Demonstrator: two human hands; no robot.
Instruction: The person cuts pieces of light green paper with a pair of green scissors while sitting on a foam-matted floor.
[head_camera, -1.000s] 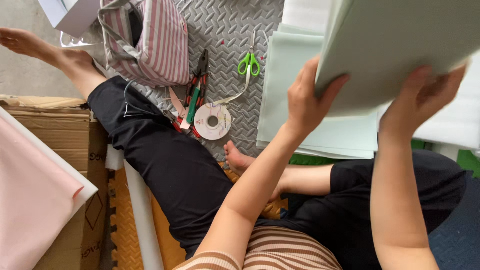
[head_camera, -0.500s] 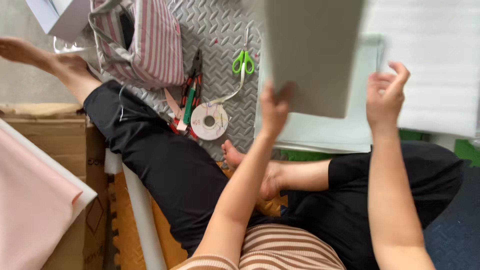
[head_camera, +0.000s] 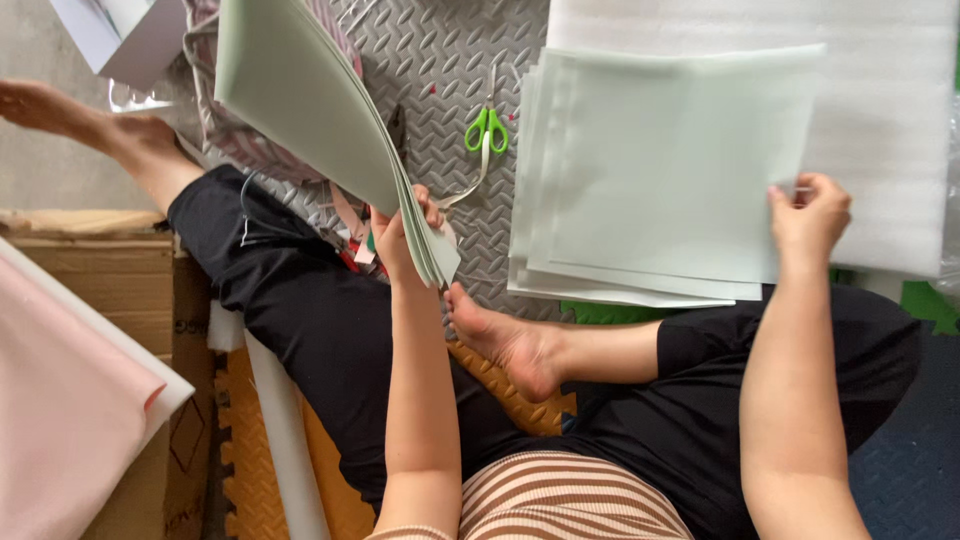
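Note:
My left hand (head_camera: 400, 235) grips the lower corner of a thick sheaf of pale green sheets (head_camera: 310, 110), held up and tilted over my left leg. My right hand (head_camera: 810, 215) pinches the right edge of the top sheet of a flat pile of pale green sheets (head_camera: 660, 170) lying on the grey checker-plate mat (head_camera: 440, 60). Under and beyond that pile lies white foam sheeting (head_camera: 880, 110). Green-handled scissors (head_camera: 486, 135) lie on the mat between the sheaf and the pile.
I sit with black-trousered legs spread, my bare foot (head_camera: 510, 345) tucked in. A striped bag (head_camera: 240, 150) is partly hidden behind the sheaf. A cardboard box (head_camera: 100, 290) with pink sheeting (head_camera: 60, 420) stands at left, and orange foam tiles (head_camera: 330, 470) lie beneath me.
The sheaf has swung from upper right down to the left, now held by my left hand alone. My right hand has let go and dropped onto the flat pile's edge.

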